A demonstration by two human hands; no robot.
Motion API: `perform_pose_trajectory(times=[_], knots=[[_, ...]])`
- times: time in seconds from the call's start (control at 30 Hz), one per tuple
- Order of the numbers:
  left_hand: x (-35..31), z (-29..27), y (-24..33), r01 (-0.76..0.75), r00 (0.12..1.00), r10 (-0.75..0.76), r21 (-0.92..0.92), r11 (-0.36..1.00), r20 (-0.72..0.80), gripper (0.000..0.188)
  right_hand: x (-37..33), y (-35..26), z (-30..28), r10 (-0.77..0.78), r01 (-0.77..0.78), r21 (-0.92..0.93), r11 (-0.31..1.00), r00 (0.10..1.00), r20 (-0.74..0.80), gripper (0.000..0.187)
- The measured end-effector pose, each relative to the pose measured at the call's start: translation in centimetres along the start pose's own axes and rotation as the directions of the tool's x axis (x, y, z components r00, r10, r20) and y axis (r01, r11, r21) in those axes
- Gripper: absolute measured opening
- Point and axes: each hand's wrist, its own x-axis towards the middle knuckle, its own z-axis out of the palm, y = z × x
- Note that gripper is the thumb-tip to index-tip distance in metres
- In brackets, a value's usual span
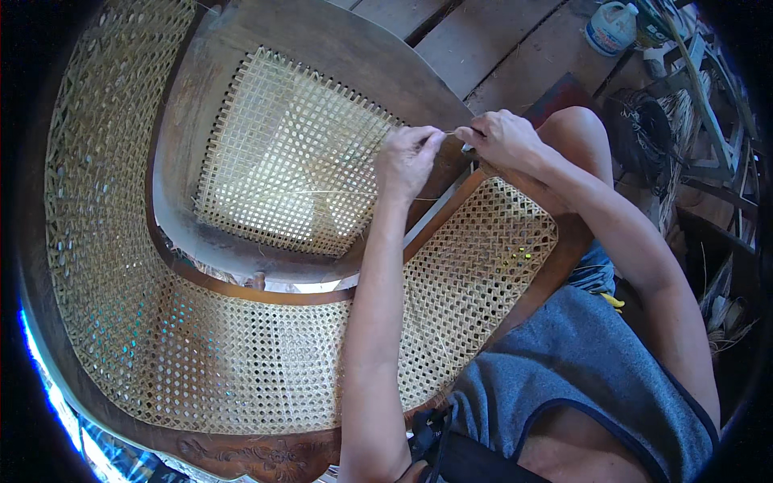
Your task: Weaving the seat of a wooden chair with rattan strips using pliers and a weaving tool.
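Note:
Thumb and fingertips pinched, my left hand (409,159) holds one part of a thin cane strand (449,134) above the right side of the chair seat. My right hand (506,142) is closed on the strand a short way to the right, beside my bent knee. Below and left of the hands lies the woven cane seat panel (274,153), its strands passing through holes along the wooden seat frame (378,44). A loose pale strand (338,192) crosses the panel. Something small and whitish shows by my right fingers; I cannot make out what it is.
The chair's curved cane backrest (266,354) wraps around the left and near sides, under my left forearm. Beyond the seat is a plank floor (483,48). A white jug (612,29), a dark bundle (640,133) and a grey metal frame (708,105) stand at the right.

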Motion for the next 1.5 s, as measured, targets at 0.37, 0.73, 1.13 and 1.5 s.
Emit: perform_pose_trajectory(times=[0.37,0.73,1.13,1.5], knots=[[0.2,-5.6,-2.3,0.168,0.981,-0.146,0.181,0.969,-0.13,0.011,4.9,-4.9,7.0,-0.102,0.04,0.391,0.919,0.985,0.14,0.021],[0.7,-5.5,-2.1,0.146,0.988,-0.124,0.307,0.94,-0.089,0.01,6.4,-6.0,7.7,-0.029,-0.014,0.476,0.88,0.996,0.084,0.02],[0.7,-5.9,-0.8,0.086,0.984,-0.149,0.474,0.876,0.096,0.011,5.8,-6.0,5.8,0.031,-0.136,0.449,0.883,0.972,0.232,0.034],[-1.3,-2.6,-3.1,0.051,0.986,0.019,0.408,0.912,-0.165,0.009,5.4,-3.9,5.2,0.02,-0.026,0.105,0.994,0.998,0.056,0.042]])
